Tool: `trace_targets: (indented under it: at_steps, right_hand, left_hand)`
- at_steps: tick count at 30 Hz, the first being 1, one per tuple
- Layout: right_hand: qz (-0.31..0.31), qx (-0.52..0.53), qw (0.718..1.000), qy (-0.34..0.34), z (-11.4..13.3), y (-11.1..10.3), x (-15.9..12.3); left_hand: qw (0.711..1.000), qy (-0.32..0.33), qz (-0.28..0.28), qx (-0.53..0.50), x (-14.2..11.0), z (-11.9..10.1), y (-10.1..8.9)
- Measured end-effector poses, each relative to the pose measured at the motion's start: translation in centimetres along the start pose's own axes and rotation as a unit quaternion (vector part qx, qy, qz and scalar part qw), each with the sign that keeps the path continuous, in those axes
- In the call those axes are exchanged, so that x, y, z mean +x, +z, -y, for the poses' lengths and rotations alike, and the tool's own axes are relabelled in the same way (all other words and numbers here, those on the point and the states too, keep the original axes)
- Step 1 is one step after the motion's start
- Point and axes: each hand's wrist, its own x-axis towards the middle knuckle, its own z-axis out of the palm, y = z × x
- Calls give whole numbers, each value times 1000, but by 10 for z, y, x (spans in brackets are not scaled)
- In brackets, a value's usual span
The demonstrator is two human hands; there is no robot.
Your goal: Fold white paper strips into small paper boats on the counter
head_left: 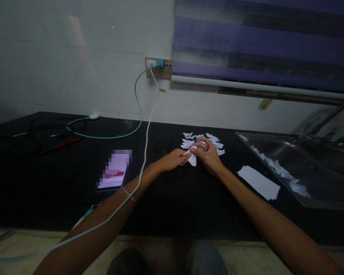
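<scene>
Apparent folding step — left hand and right hand pinch paper piece; next crease likely requires aligned edges.

Phone left, sink right, paper pieces between them on the worktop.
Paper sheets lie nearer the front, just left of the sink; sockets sit on the wall behind.

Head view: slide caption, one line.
Left hand and right hand hold folded white paper near small paper shapes on a black countertop.
</scene>
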Motion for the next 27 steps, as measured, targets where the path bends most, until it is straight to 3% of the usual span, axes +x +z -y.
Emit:
trace_targets:
  at_steps: [3,5,7,19,27]
  right_hand:
    - [-41,-20,999,-2,-1,-1,2]
    - [-39,-60,997,-28,-1,-1,2]
    - [-19,-107,992,-62,-3,-1,1]
    - [5,-206,976,-70,-14,-3,0]
    - [63,-360,909,-201,-16,9,-14]
  left_hand:
    - [994,-6,-98,47,2,0,2]
    - [981,-20,-173,82,3,1,2]
    - [971,-25,-212,110,4,1,1]
    - [970,-44,-184,152,6,10,1]
    - [961,-46,-223,160,7,10,3]
